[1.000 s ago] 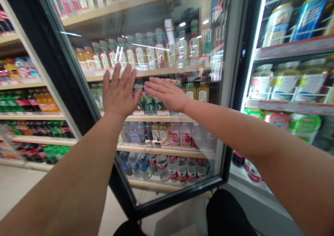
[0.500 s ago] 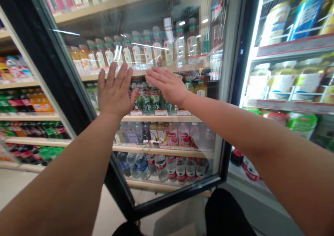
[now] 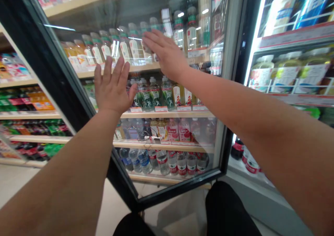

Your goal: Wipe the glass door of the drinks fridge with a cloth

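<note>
A glass door (image 3: 180,185) with a dark frame stands swung open in front of me. My left hand (image 3: 112,86) lies against the left part of the pane, its fingers spread and pointing up. My right hand (image 3: 168,56) is higher and further right at the glass, with its fingers stretched out flat and angled up to the left. Its palm is turned to the pane, so whether something thin is under it cannot be seen. Through the glass appear shelved bottles, among them green-labelled bottles (image 3: 153,93) below the hands and white-labelled bottles (image 3: 122,46) behind them.
On the right is a lit cooler with shelves of juice bottles (image 3: 285,74) and a blue can (image 3: 313,6). Soft drinks (image 3: 39,102) fill shelves on the left. Water bottles (image 3: 161,161) stand low behind the door. My dark-clothed knees (image 3: 227,208) are near its bottom edge.
My right hand has moved up across the glass, now over the row of white-labelled bottles. My left hand stays nearly in place, and the view has shifted slightly.
</note>
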Action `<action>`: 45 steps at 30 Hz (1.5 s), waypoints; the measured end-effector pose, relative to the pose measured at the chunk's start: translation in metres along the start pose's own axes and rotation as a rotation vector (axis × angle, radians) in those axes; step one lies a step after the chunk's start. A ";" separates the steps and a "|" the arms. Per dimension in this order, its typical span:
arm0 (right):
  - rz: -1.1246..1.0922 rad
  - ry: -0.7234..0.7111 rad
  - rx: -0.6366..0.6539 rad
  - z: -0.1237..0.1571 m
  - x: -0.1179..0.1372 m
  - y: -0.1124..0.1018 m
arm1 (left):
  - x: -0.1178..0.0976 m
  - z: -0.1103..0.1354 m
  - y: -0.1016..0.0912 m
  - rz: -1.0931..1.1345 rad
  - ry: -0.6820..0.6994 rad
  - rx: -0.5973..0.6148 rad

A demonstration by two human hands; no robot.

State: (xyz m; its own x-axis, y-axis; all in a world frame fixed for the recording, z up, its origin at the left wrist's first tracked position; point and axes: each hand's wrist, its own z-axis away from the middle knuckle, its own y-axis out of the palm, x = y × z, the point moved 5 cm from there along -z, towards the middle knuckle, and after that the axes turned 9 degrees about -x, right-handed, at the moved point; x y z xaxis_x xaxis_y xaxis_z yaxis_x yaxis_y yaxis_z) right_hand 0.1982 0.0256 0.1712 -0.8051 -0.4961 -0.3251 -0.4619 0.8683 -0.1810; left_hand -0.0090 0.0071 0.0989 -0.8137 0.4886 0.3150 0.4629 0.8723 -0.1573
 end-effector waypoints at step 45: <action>-0.206 -0.557 0.436 0.123 0.058 0.016 | 0.007 -0.002 0.004 0.025 -0.009 0.011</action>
State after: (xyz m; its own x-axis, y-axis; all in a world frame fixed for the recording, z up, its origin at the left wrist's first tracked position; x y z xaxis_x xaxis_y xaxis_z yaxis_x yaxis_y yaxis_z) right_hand 0.1899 0.0116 0.0357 -0.3561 -0.6745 -0.6467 -0.3000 0.7380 -0.6045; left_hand -0.0123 0.0139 0.1025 -0.8050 0.5103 0.3025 0.4794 0.8600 -0.1751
